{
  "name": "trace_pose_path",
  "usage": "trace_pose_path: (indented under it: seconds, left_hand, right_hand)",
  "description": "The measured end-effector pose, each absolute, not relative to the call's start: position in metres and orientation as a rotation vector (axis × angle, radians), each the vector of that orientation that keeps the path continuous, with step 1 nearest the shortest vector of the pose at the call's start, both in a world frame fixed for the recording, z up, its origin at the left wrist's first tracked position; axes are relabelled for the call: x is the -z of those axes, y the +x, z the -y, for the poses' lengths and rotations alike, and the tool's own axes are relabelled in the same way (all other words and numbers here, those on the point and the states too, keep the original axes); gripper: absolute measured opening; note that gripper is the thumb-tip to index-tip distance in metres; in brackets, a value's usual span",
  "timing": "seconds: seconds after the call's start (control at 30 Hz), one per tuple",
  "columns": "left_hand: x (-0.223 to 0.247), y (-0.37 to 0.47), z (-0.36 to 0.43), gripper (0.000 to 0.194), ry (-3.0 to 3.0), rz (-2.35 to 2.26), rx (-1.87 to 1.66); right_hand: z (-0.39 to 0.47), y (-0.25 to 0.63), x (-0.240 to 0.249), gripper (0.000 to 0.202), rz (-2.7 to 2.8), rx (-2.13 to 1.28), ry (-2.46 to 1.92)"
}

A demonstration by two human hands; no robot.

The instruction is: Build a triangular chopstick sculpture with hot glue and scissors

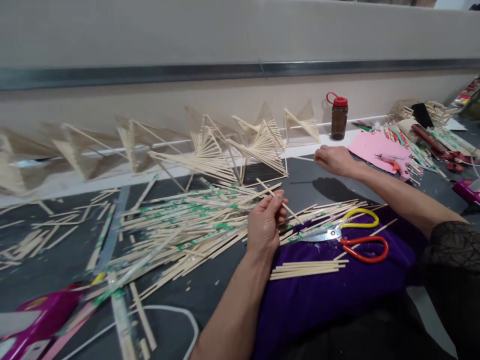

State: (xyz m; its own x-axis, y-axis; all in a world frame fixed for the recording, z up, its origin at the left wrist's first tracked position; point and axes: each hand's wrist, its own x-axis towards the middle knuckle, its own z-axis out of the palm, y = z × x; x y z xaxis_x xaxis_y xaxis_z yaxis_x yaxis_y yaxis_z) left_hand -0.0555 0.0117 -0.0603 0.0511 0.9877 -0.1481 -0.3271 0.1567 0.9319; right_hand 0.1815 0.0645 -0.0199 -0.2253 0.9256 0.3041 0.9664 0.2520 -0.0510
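Observation:
My left hand pinches a thin wooden stick above a heap of chopsticks, some in green-printed wrappers. Farther right and forward, my right hand is closed over the dark table, with the end of a thin stick at its fingertips. Scissors with one yellow and one red handle lie on purple cloth at my lap. Just below them rests a small row of sticks. Twisted fan-shaped stick structures stand along the wall.
A brown bottle with a red cap stands at the wall. On pink paper lies a pink glue gun. At the lower left are a magenta tool and a white cord. Short sticks are scattered at left.

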Motion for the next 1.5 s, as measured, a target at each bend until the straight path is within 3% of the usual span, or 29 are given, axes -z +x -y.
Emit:
trace_pose_path:
  seconds: [0.23, 0.5, 1.5]
  left_hand:
    - [0.055, -0.055, -0.001, 0.034, 0.894, -1.09, -1.112]
    - [0.051, -0.061, 0.005, 0.036, 0.841, -1.161, -1.041]
    - [0.05, -0.066, 0.003, 0.039, 0.734, -1.227, -0.985]
  right_hand:
    - [-0.167, 0.198, 0.041, 0.033, 2.251, 0.275, -1.922]
    - [-0.215, 0.192, 0.063, 0.039, 2.289, 0.247, -1.997]
    - [-0.221, 0.182, 0.056, 0.039, 2.381, 0.239, -1.996]
